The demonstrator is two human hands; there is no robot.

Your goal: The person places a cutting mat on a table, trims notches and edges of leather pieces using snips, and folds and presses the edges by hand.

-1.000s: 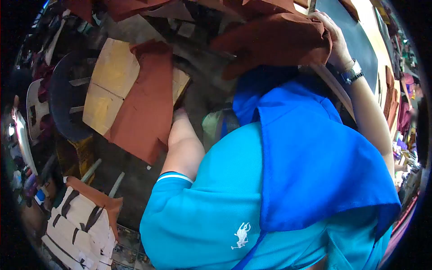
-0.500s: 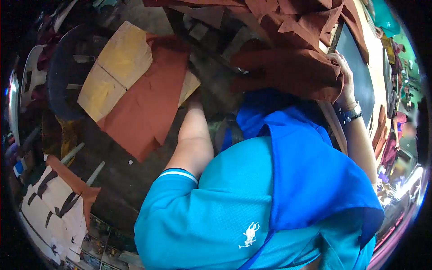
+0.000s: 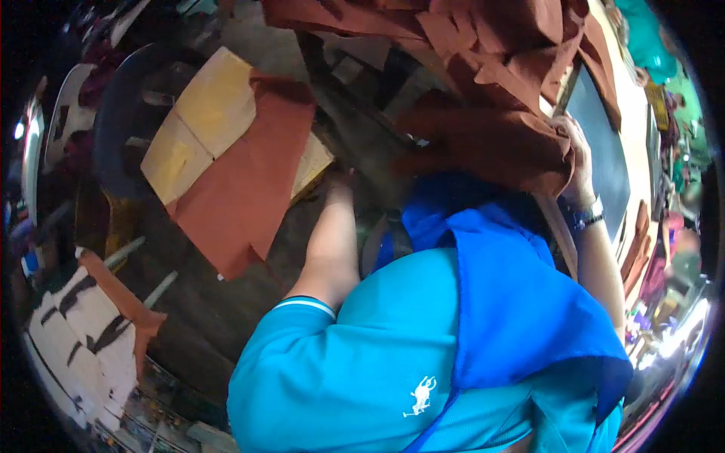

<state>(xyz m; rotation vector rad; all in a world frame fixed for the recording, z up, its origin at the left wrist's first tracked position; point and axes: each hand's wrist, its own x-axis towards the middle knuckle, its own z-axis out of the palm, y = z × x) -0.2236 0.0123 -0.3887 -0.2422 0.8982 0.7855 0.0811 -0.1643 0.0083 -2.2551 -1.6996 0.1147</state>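
My right hand (image 3: pixel 578 155), with a watch on its wrist, is at the table's edge. Its fingers are closed on a folded piece of brown fabric (image 3: pixel 491 143) that hangs over the edge. On the other side, my left hand (image 3: pixel 340 180) reaches low into shadow, beside the corner of a yellowish board (image 3: pixel 208 106). A flat brown fabric piece (image 3: pixel 249 177) lies across that board. The left fingers are too dark and blurred to make out.
More brown fabric (image 3: pixel 498 45) is heaped on the table ahead, near a dark panel (image 3: pixel 600 136). A dark round-backed chair (image 3: pixel 113 113) stands at far left. White pieces with dark strips (image 3: pixel 83 340) lie lower left. Other people (image 3: pixel 683 253) are at the right.
My left hand and forearm have shifted slightly right and down, away from the board's corner. The board and its fabric appear slightly lower. My right hand keeps its hold on the fabric.
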